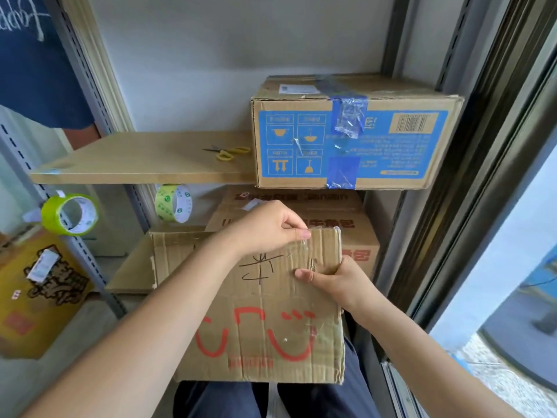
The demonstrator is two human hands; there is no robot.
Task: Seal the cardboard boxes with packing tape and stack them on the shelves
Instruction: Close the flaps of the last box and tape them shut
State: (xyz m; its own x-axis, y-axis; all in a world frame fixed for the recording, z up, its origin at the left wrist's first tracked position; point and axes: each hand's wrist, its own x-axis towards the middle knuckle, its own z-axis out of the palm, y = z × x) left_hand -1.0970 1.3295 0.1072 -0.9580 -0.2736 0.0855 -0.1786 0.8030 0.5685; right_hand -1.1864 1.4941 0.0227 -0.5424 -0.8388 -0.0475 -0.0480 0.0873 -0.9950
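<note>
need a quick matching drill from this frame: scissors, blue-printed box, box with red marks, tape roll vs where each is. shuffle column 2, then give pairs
Things:
1. scissors
2. blue-printed box
3. box with red marks
4. tape roll

Places:
A. held by both hands, over the person's lap
B. hanging at the left shelf upright
C. lying flat on the upper shelf board, left of a box
D. standing on the upper shelf, right side, blue tape over its front

Pairs: 1-C, 2-D, 3-A, 4-B

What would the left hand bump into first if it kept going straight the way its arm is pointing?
Probably the red-printed box on the lower shelf, right behind the hand-held box whose top edge the left hand pinches. Depth is hard to judge from this one view.
</note>
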